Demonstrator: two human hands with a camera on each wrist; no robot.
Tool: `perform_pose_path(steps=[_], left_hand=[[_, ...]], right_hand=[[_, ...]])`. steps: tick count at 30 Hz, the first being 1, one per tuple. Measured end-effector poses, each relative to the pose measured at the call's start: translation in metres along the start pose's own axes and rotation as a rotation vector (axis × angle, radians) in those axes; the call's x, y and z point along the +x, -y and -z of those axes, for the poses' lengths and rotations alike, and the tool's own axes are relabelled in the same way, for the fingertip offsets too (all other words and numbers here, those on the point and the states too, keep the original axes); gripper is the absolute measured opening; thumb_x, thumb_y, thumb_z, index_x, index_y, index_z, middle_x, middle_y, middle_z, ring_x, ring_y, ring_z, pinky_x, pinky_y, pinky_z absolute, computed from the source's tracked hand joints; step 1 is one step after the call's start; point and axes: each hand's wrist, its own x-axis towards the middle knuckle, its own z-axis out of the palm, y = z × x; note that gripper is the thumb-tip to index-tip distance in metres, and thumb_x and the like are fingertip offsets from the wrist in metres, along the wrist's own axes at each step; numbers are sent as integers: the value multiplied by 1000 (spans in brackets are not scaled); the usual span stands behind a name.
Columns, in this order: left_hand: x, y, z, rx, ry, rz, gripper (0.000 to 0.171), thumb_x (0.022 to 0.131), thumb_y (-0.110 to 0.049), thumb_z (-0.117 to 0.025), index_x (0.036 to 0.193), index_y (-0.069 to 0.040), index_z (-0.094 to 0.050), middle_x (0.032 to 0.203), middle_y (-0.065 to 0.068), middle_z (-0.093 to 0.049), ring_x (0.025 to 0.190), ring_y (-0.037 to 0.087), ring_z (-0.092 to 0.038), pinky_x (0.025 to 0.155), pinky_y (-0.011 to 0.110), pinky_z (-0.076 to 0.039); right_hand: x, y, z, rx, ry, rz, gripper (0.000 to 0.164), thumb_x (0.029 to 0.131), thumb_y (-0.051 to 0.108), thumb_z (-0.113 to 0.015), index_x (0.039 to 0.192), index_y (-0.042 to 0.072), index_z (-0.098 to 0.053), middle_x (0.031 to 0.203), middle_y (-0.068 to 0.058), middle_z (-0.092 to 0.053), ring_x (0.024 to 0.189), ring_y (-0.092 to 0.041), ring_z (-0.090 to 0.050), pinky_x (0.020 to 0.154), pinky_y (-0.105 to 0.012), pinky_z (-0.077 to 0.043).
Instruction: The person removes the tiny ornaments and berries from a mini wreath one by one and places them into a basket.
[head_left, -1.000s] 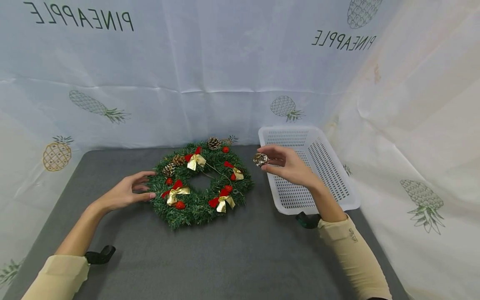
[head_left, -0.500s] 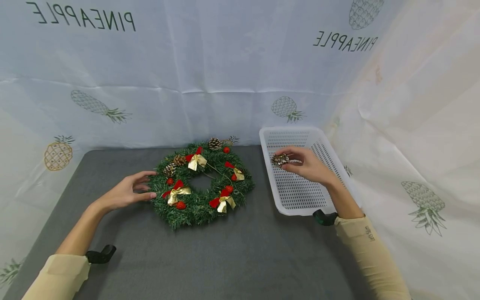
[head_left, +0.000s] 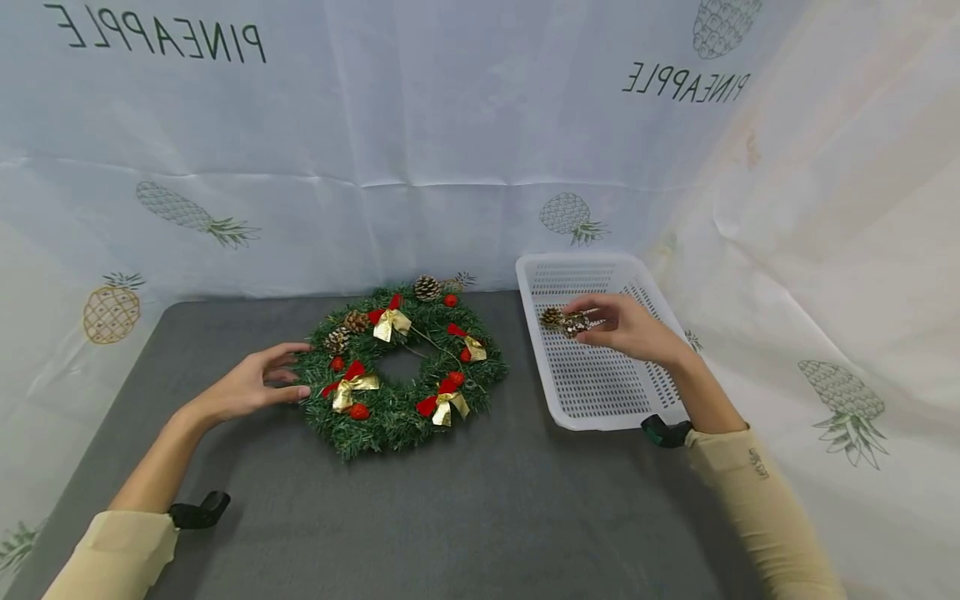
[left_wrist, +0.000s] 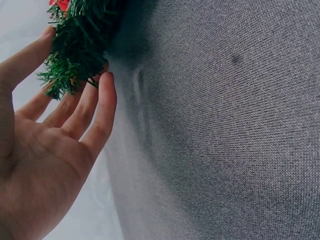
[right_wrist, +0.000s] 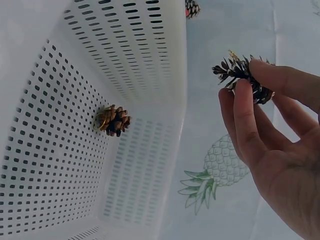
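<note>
A green Christmas wreath (head_left: 397, 425) with red and gold bows, red balls and several pine cones lies on the grey table. My left hand (head_left: 251, 385) holds its left edge, thumb on one side and fingers on the other; in the left wrist view the fingertips (left_wrist: 106, 82) reach behind the green needles (left_wrist: 75, 55). Over the white basket (head_left: 558, 400), my right hand (head_left: 630, 329) pinches a pine cone (right_wrist: 242, 77) with pale-tipped scales between thumb and fingers. Another, brown pine cone (head_left: 551, 317) sits inside the basket, just left of the held one in the head view.
The basket stands at the table's back right, close to the hanging pineapple-print cloth (head_left: 450, 125). That cloth rises right behind the wreath and along both sides. Grey table (head_left: 420, 525) extends in front of the wreath and basket.
My right hand has moved right with its pine cone, from the gap beside the wreath to over the basket. The basket's brown pine cone has come into view. My left hand has stayed put.
</note>
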Motion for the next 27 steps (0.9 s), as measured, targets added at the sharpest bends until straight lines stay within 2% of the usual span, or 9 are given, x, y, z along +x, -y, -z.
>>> perform_pose_path(steps=[9, 15, 22, 27], left_hand=[[1, 2, 0, 2, -1, -6, 70, 92, -29, -67, 150, -11, -32, 152, 24, -35, 118, 43, -58, 81, 39, -59], [0, 3, 0, 10, -4, 4, 70, 92, -30, -67, 150, -12, -32, 153, 22, -34, 119, 42, -57, 84, 42, -58], [0, 5, 0, 13, -7, 3, 70, 92, -30, -67, 150, -11, -32, 153, 22, -34, 119, 43, -57, 85, 44, -58], [0, 4, 0, 4, -5, 2, 69, 92, -29, -67, 150, -12, -32, 153, 22, -34, 119, 43, -57, 84, 44, -58]], right_hand=[[4, 5, 11, -3, 28, -17, 40, 86, 0, -70, 125, 2, -61, 128, -15, -61, 108, -32, -67, 81, -26, -60], [9, 5, 16, -36, 21, -30, 40, 85, 10, -74, 124, 6, -62, 127, -13, -63, 112, -26, -65, 83, -24, -58], [14, 5, 21, -70, 37, -51, 39, 86, 20, -75, 121, 9, -65, 124, -13, -64, 112, -29, -65, 85, -22, -56], [21, 4, 25, -120, 60, -54, 35, 85, 22, -76, 118, 13, -67, 121, -12, -67, 112, -27, -65, 91, -29, -55]])
